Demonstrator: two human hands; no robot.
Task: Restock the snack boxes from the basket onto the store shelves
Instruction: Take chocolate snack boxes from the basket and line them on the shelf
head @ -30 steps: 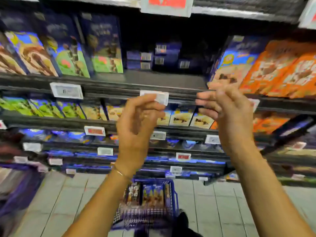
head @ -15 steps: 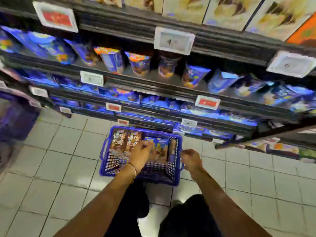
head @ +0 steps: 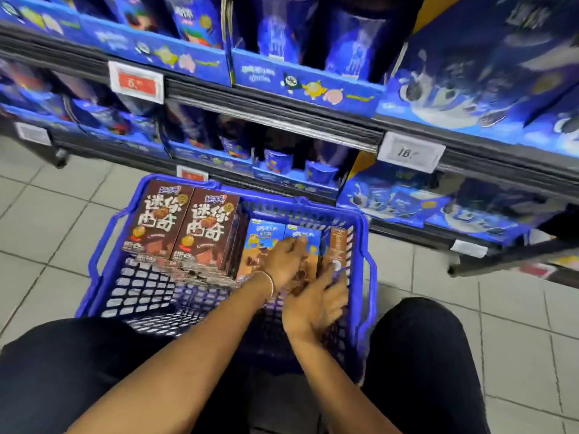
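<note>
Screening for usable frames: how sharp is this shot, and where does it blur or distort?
Head view: brown snack boxes in the basket read sharp; left hand and right hand soft; upper-right packs smeared by motion; wide-angle lens slants the shelf edges.
</note>
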